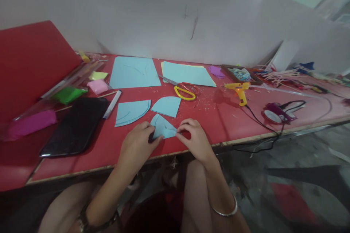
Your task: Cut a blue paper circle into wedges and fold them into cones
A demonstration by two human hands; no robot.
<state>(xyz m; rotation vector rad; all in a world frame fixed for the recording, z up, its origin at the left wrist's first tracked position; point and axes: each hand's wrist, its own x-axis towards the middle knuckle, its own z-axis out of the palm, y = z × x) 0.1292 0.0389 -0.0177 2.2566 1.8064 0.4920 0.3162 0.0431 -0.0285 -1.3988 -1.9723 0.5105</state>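
Between my two hands is a light blue piece of paper (163,128) with one curved edge. My left hand (138,141) pinches its left side near the table's front edge. The thumb and index finger of my right hand (194,137) are closed on its right corner. Just beyond lie two more blue quarter-circle paper pieces, one on the left (132,112) with a dark curved line and one on the right (167,106). Scissors (183,90) with yellow and red handles rest behind them, the blade tips over blue sheets.
Blue sheets (133,72) and a sheet stack (188,72) lie at the back. A yellow glue gun (238,90) with a black cord stands right, near a tape roll (272,116). Left are a black phone (78,127), a white marker (112,103) and coloured clay packets (68,94).
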